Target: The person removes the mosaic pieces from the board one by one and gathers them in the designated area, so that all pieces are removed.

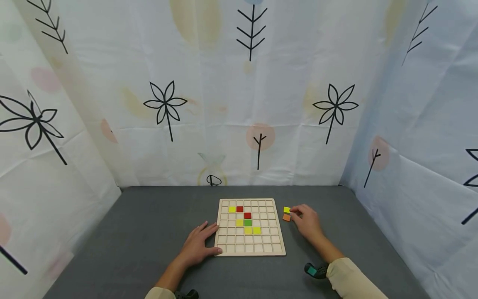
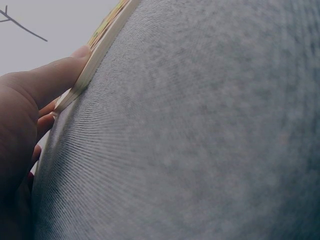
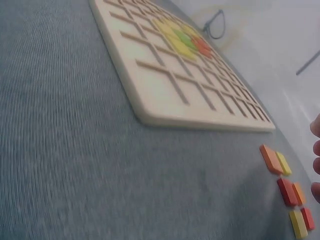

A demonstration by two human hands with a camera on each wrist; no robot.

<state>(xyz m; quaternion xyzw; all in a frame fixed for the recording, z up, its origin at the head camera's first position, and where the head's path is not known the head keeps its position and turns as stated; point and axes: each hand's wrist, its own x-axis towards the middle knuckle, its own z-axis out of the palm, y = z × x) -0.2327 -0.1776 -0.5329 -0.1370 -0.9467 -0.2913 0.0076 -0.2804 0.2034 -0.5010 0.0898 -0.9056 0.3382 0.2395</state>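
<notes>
A light wooden grid board (image 1: 233,239) lies on the grey table, with several yellow, red and green square tiles in its cells. My left hand (image 1: 198,246) rests against its left edge, thumb at the near left corner. In the left wrist view the thumb (image 2: 62,72) presses along the board's rim (image 2: 92,65). My right hand (image 1: 308,222) hovers over loose tiles right of the board, fingertips close to a yellow tile (image 1: 286,209) and an orange tile (image 1: 286,217). The right wrist view shows fingers (image 3: 316,148) above the tiles, nothing visible in them.
More loose tiles, including a red tile (image 3: 286,192) and a yellow tile (image 3: 298,223), lie in pairs, hidden under my right hand in the head view. The grey table (image 1: 149,224) meets a patterned white curtain (image 1: 209,145) behind and at both sides. Dark straps sit at both wrists.
</notes>
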